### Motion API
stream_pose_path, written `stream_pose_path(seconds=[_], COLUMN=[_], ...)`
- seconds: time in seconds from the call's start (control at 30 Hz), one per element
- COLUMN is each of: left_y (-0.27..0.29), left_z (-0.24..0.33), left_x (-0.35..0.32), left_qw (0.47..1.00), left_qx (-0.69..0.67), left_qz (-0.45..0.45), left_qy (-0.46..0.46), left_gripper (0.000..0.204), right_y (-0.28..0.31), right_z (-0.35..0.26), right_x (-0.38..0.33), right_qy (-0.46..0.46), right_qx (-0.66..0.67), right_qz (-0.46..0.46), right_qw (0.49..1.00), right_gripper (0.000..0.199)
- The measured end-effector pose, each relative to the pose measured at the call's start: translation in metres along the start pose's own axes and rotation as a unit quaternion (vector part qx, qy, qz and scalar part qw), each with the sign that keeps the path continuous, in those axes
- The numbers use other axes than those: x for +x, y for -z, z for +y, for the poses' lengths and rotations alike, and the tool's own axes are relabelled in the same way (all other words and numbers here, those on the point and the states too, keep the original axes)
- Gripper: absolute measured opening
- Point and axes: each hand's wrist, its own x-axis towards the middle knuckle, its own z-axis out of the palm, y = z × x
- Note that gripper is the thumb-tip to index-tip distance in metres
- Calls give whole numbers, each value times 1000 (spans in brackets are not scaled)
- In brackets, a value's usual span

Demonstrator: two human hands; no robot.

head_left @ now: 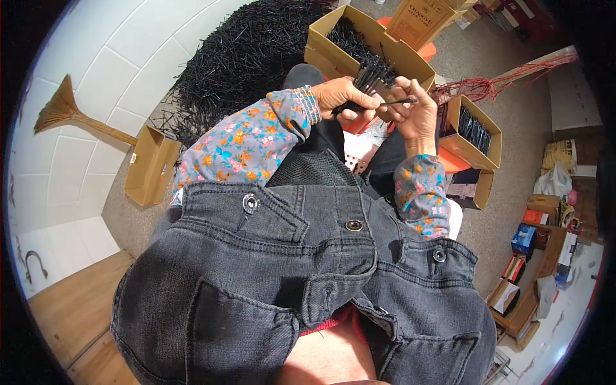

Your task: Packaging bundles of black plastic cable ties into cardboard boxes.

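Observation:
My left hand (346, 99) is closed around a bunch of thin black sticks (373, 72), whose ends fan up past the fingers. Beside it my right hand (417, 115) pinches a single thin black stick (403, 101) that lies across toward the left thumb. Both hands are over my lap, just in front of an open cardboard box (330, 56) partly filled with similar black sticks. A large heap of the same black sticks (237, 64) spreads out beyond my left forearm. The sticks' exact kind is too small to tell.
At right stand a carton of lined-up black sticks (475, 131) and a bundle of red strands (475, 88). To the left are an open cardboard box (151, 167) and a straw broom (61, 109). A tall carton (420, 22) stands behind; a cluttered wooden shelf (536, 282) is far right.

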Motion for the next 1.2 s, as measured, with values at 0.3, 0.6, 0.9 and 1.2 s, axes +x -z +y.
stream_pose_path(seconds=[0.3,0.6,0.9,1.2], left_y=[-4,2,0,-3], left_z=[0,-1,0,1], left_x=[-3,1,-2,-4], left_qw=[1000,1000,999,997], left_qx=[2,-17,-30,-47], left_qz=[4,-21,-11,-59], left_qy=[-4,4,11,22], left_gripper=[26,30,34,32], right_y=[-2,-8,-8,11], right_z=[20,18,12,-2], right_x=[5,3,3,3], right_qy=[16,104,127,263], right_qx=[-169,-166,-193,-116], right_qz=[-19,69,100,139], right_qw=[985,978,968,948], right_gripper=[16,14,19,24])
